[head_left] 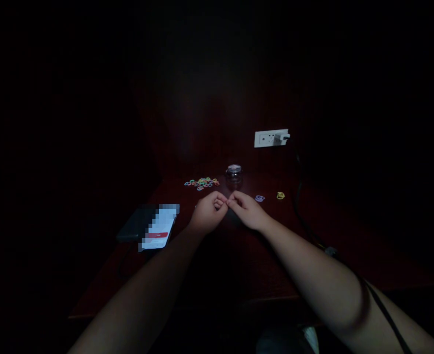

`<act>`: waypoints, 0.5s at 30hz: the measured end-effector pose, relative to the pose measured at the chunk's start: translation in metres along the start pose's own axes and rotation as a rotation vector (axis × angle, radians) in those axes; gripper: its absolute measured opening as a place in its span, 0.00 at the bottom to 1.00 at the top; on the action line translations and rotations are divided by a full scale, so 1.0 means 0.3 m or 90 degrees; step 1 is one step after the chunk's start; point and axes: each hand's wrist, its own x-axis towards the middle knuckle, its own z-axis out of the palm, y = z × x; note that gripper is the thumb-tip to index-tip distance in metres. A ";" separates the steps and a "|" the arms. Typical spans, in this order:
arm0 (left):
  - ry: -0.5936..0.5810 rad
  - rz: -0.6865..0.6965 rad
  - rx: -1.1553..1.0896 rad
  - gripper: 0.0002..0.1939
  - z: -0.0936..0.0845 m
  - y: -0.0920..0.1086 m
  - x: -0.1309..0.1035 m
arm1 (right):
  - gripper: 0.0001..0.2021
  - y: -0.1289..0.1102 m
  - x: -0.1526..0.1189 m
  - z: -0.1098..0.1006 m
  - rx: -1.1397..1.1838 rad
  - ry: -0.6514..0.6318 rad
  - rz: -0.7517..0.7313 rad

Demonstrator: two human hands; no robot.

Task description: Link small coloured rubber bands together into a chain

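Observation:
Over the middle of the dark red table, my left hand (208, 212) and my right hand (246, 209) meet at the fingertips. Both are closed in a pinch, and whatever sits between the fingers is too small or hidden to make out. Beyond my left hand lies a loose pile of small coloured bands (203, 183). A small clear jar with a lid (234, 176) stands just behind the hands. To the right of my right hand are a few purple bands (260, 198), and farther right a little heap of yellow bands (280, 195).
A lit phone (161, 227) leans on a dark object (136, 223) at the left. On the back wall is a white socket plate (271, 138) with a plug (282, 137) in it. A dark cable (305, 221) runs down the right side towards my right arm. The surroundings are very dark.

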 end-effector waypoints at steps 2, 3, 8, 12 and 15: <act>0.005 0.001 0.000 0.07 -0.002 0.006 -0.003 | 0.10 0.012 -0.014 -0.007 0.012 -0.024 -0.012; 0.006 -0.001 -0.004 0.07 -0.004 0.009 -0.003 | 0.09 0.017 -0.018 -0.008 0.022 -0.034 -0.013; 0.007 -0.007 -0.015 0.08 -0.010 0.009 0.000 | 0.05 0.015 -0.020 -0.008 0.042 -0.032 -0.029; 0.012 -0.004 -0.009 0.08 -0.010 -0.001 0.007 | 0.06 0.005 -0.016 -0.010 0.086 -0.036 -0.012; 0.016 -0.009 -0.019 0.09 -0.010 -0.007 0.009 | 0.06 0.017 -0.010 -0.003 0.113 -0.029 -0.006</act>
